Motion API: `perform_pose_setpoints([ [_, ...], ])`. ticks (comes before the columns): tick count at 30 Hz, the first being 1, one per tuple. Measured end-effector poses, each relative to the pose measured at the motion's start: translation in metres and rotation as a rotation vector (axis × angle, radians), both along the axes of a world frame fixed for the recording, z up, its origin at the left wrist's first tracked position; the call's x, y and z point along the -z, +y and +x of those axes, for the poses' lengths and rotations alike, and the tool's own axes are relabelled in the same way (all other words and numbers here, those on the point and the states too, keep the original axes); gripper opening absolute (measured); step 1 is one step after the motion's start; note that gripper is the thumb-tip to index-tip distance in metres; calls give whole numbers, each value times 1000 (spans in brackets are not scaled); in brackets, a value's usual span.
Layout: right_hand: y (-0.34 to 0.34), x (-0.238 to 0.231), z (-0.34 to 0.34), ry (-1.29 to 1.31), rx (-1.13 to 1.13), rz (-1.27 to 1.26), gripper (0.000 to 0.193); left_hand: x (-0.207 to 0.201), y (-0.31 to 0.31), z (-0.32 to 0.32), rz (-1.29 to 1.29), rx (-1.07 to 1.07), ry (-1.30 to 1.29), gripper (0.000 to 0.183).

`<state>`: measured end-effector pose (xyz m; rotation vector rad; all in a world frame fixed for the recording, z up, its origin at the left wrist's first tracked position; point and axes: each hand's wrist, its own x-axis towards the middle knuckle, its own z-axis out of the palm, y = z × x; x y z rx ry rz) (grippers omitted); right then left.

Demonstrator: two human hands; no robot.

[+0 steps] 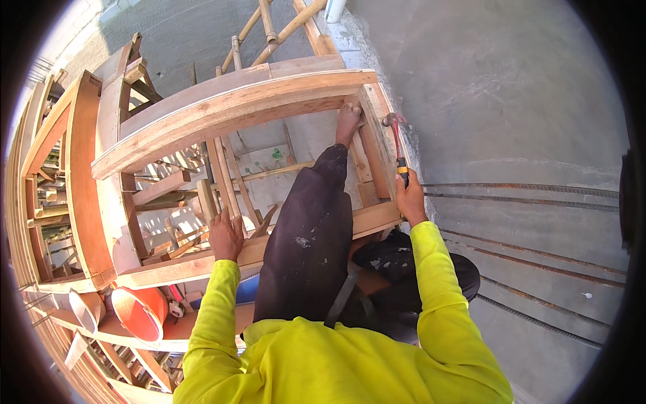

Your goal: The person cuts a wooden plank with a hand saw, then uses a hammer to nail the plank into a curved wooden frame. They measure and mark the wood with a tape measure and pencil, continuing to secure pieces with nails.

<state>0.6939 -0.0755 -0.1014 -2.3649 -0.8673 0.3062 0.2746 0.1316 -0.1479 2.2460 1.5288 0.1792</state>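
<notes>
My right hand (409,195) is closed round the black and yellow grip of a claw hammer (398,145). Its red shaft points away from me, and the metal head lies beside the right-hand timber of a wooden frame (252,94). My left hand (227,236) is at the near beam (188,265) of that frame, fingers apart and reaching past the beam's far edge. Just beyond those fingers stands the end of a short wood piece (206,199); whether they touch it I cannot tell.
My bare foot (348,124) rests at the frame's far right corner. Through the frame's opening, props and planks show far below. Rusty steel bars (525,195) stick out along the grey wall (511,81) at right. An orange bucket (140,314) sits on a plank at lower left.
</notes>
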Motion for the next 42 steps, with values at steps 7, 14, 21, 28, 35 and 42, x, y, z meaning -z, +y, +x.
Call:
perform_pose_setpoints([
  [7,4,-5,-8,-80,-79,-85,52,-11,-32,-39,118,-10,-57,25],
  [14,26,-14,-17,-180,-441,-306,60,-2,-32,-34,160,-28,-83,21],
  [21,121,18,-37,-246,-722,-421,57,0,-30,-40,161,-31,-79,18],
  [28,166,75,11,-143,-401,-525,58,1,-32,-51,69,10,-65,16],
  [35,157,92,25,-255,-531,-315,62,11,-25,-45,65,23,-64,16],
  [42,105,32,-32,149,-441,-331,62,6,-35,-50,205,-82,-184,9],
])
